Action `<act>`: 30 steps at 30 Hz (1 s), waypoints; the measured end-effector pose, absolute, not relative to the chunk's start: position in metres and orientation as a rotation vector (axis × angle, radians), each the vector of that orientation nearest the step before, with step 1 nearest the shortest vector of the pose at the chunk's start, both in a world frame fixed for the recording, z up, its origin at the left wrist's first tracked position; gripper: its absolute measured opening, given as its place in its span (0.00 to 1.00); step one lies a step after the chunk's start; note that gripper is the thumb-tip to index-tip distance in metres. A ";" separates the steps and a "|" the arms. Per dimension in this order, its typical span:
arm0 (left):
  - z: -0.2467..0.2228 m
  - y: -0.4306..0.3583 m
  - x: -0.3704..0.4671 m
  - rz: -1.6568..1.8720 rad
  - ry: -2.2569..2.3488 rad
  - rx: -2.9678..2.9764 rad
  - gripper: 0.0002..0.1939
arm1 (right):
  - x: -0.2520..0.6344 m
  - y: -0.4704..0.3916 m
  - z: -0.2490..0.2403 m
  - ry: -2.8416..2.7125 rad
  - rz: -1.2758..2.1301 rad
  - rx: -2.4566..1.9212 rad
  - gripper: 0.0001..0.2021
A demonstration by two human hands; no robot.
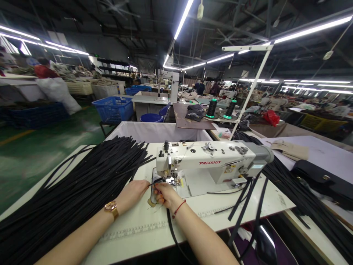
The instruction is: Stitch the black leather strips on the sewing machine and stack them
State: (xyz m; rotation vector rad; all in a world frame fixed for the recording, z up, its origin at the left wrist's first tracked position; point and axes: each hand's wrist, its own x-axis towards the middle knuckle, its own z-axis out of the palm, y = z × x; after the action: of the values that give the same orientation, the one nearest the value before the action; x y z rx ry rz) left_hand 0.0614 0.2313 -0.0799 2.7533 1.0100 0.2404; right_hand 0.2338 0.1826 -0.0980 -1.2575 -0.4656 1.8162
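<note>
Two bare hands worked at one white sewing machine, red "PRECIOUS" lettering on its arm. Left hand lay palm down on the table, fingers stretched toward the needle area, fingertips pinching one black strap; gold wristwatch on that wrist. Right hand was curled, fingers closed on the same strap just below the presser foot; red string bracelet on its wrist. Strap ran from the needle plate between both hands, then off the table's near edge. One big pile of black straps lay left of the machine, too many to count; another bundle trailed off to the right. Two black thread cones stood behind. One blue basket sat far left.
</note>
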 end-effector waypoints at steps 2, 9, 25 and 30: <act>-0.082 0.231 0.061 0.239 1.009 2.749 0.16 | 0.233 0.181 -0.101 -0.470 1.796 -1.266 0.11; -0.081 0.225 0.063 0.251 1.039 2.716 0.16 | 0.233 0.176 -0.103 -0.507 1.758 -1.278 0.10; -0.085 0.221 0.065 0.324 1.098 2.608 0.13 | 0.240 0.181 -0.100 -0.561 1.844 -1.340 0.12; -0.078 0.223 0.051 0.409 1.099 2.594 0.14 | 0.237 0.171 -0.099 -0.633 1.715 -1.306 0.10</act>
State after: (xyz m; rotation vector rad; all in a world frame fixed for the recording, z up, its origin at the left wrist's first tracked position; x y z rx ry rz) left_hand 0.0514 0.2226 -0.0782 2.5944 1.0986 0.4092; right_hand 0.2374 0.1709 -0.0986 -1.3059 -0.6333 1.7154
